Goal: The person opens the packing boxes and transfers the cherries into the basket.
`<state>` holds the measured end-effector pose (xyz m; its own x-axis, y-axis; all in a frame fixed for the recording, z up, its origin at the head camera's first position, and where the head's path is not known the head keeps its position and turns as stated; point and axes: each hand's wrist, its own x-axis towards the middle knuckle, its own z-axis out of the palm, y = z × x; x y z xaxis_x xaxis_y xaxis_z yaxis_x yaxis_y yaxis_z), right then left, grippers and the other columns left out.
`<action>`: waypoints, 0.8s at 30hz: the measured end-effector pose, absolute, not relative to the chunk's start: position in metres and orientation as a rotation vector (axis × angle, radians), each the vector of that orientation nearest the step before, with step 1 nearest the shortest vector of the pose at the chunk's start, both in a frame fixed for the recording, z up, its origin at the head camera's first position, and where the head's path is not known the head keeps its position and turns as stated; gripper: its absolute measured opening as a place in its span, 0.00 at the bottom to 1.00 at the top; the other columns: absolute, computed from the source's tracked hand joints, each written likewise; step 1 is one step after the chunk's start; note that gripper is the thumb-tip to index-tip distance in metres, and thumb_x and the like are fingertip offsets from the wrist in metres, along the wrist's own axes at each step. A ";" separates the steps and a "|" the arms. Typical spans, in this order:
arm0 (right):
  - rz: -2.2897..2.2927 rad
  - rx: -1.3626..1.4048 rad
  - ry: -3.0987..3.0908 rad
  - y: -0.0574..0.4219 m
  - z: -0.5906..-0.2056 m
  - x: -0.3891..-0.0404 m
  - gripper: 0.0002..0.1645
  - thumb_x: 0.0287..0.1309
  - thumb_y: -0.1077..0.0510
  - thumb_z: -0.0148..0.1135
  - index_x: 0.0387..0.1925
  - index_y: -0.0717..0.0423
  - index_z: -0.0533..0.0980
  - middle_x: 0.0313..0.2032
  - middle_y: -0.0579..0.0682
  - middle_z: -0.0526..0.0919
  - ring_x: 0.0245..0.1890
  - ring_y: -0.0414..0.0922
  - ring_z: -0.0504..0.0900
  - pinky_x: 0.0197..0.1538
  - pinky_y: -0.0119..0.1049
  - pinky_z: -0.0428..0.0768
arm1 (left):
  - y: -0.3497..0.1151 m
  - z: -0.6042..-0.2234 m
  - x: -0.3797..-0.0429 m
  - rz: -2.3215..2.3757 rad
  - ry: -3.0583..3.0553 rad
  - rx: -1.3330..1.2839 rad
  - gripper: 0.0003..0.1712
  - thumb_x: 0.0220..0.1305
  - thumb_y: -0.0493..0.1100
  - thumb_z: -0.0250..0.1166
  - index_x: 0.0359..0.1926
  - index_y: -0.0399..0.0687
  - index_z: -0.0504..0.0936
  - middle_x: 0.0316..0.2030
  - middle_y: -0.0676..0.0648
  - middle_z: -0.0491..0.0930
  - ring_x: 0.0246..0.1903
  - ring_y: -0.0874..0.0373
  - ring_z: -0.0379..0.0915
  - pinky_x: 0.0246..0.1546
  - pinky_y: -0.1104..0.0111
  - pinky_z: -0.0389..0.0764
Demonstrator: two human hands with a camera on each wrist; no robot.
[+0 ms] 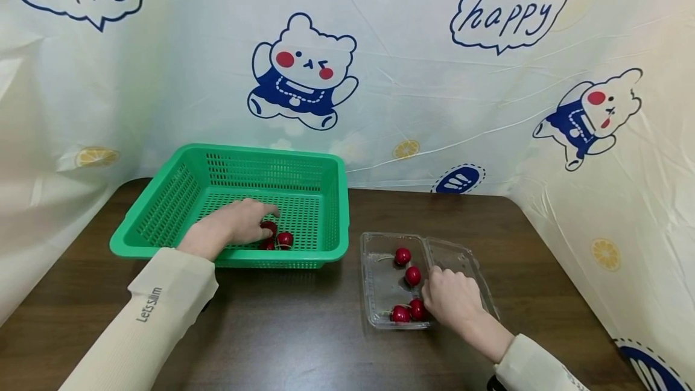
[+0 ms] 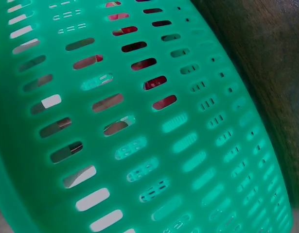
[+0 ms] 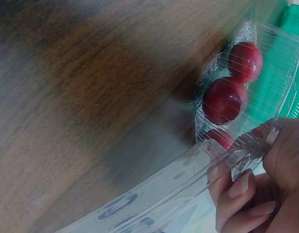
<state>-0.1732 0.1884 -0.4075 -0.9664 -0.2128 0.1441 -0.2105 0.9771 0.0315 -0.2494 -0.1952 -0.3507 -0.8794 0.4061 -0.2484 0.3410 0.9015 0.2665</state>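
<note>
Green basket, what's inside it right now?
Inside the green basket are at least three red cherries, near its front rim, with the left hand at them. That hand and rim cover some floor; anything beneath is hidden.

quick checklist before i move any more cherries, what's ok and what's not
1. Green basket upright on the table: ok.
2. Clear container held: ok, the right hand grips its edge on the lid side.
3. Lid out of the way: ok, folded open to the right.
4. Left hand at the basket cherries: ok, it reaches in over the near rim.
5. Left hand's hold on a cherry: cannot tell, the contact is partly hidden.
6. Cherries all in one place: not ok, four container cherries lie apart from those in the basket.
</note>
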 end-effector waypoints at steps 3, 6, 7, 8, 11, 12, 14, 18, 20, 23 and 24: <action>-0.026 0.325 -2.970 0.189 -0.408 -0.173 0.17 0.54 0.57 0.58 0.14 0.58 0.68 0.10 0.54 0.73 0.10 0.49 0.72 0.09 0.44 0.68 | -0.195 -0.351 -0.249 0.320 2.779 0.562 0.24 0.65 0.39 0.60 0.62 0.39 0.72 0.52 0.33 0.80 0.43 0.46 0.76 0.42 0.51 0.80; -0.024 0.326 -2.966 0.189 -0.409 -0.174 0.17 0.54 0.57 0.58 0.14 0.57 0.68 0.10 0.53 0.73 0.10 0.49 0.71 0.09 0.43 0.68 | -0.196 -0.351 -0.249 0.319 2.779 0.571 0.24 0.65 0.38 0.60 0.61 0.38 0.72 0.52 0.33 0.79 0.45 0.44 0.76 0.43 0.50 0.80; -0.024 0.324 -2.967 0.189 -0.409 -0.174 0.17 0.54 0.57 0.58 0.14 0.57 0.68 0.10 0.53 0.73 0.10 0.49 0.71 0.09 0.43 0.68 | -0.196 -0.351 -0.249 0.317 2.778 0.575 0.24 0.65 0.38 0.60 0.61 0.38 0.72 0.52 0.33 0.79 0.46 0.44 0.76 0.43 0.50 0.80; -0.022 0.323 -2.969 0.189 -0.409 -0.174 0.17 0.54 0.57 0.58 0.14 0.57 0.68 0.10 0.53 0.73 0.10 0.48 0.71 0.09 0.43 0.68 | -0.196 -0.352 -0.249 0.317 2.777 0.578 0.24 0.65 0.38 0.60 0.61 0.37 0.72 0.53 0.33 0.79 0.46 0.44 0.76 0.44 0.49 0.80; -0.019 0.316 -2.977 0.189 -0.409 -0.175 0.17 0.54 0.57 0.58 0.14 0.57 0.68 0.10 0.53 0.73 0.10 0.48 0.71 0.09 0.43 0.68 | -0.196 -0.352 -0.250 0.315 2.776 0.578 0.23 0.65 0.38 0.60 0.61 0.37 0.73 0.52 0.33 0.79 0.46 0.44 0.76 0.43 0.49 0.80; -0.019 0.314 -2.979 0.189 -0.409 -0.175 0.17 0.54 0.57 0.58 0.14 0.57 0.68 0.10 0.53 0.73 0.10 0.48 0.71 0.09 0.43 0.68 | -0.196 -0.353 -0.251 0.316 2.777 0.576 0.23 0.65 0.38 0.60 0.60 0.38 0.73 0.52 0.33 0.79 0.45 0.45 0.76 0.43 0.50 0.80; -0.017 0.317 -2.978 0.189 -0.409 -0.175 0.17 0.54 0.57 0.57 0.14 0.58 0.68 0.11 0.54 0.74 0.10 0.49 0.71 0.09 0.43 0.68 | -0.196 -0.353 -0.251 0.315 2.782 0.574 0.23 0.65 0.39 0.60 0.60 0.38 0.73 0.52 0.34 0.79 0.43 0.46 0.76 0.42 0.51 0.80; -0.019 0.321 -2.971 0.190 -0.409 -0.175 0.16 0.54 0.57 0.57 0.14 0.58 0.68 0.11 0.55 0.75 0.11 0.51 0.73 0.09 0.44 0.68 | -0.196 -0.353 -0.251 0.313 2.785 0.579 0.22 0.64 0.39 0.60 0.59 0.39 0.74 0.51 0.34 0.80 0.40 0.48 0.76 0.39 0.52 0.80; -0.018 0.318 -2.974 0.190 -0.410 -0.175 0.17 0.54 0.57 0.57 0.14 0.58 0.69 0.11 0.55 0.75 0.10 0.51 0.73 0.09 0.44 0.68 | -0.196 -0.352 -0.252 0.310 2.787 0.581 0.22 0.64 0.39 0.60 0.58 0.39 0.74 0.49 0.35 0.80 0.39 0.49 0.76 0.38 0.54 0.79; -0.018 0.314 -2.981 0.190 -0.409 -0.175 0.17 0.55 0.57 0.57 0.14 0.58 0.69 0.11 0.54 0.75 0.10 0.50 0.72 0.09 0.44 0.68 | -0.196 -0.351 -0.252 0.310 2.790 0.575 0.20 0.65 0.39 0.60 0.57 0.40 0.75 0.47 0.36 0.81 0.36 0.51 0.74 0.36 0.56 0.78; -0.020 0.315 -2.981 0.190 -0.409 -0.175 0.17 0.55 0.56 0.58 0.15 0.58 0.69 0.11 0.54 0.75 0.10 0.50 0.72 0.09 0.44 0.68 | -0.195 -0.351 -0.252 0.311 2.793 0.571 0.20 0.65 0.39 0.60 0.57 0.40 0.75 0.47 0.37 0.81 0.35 0.51 0.74 0.34 0.57 0.77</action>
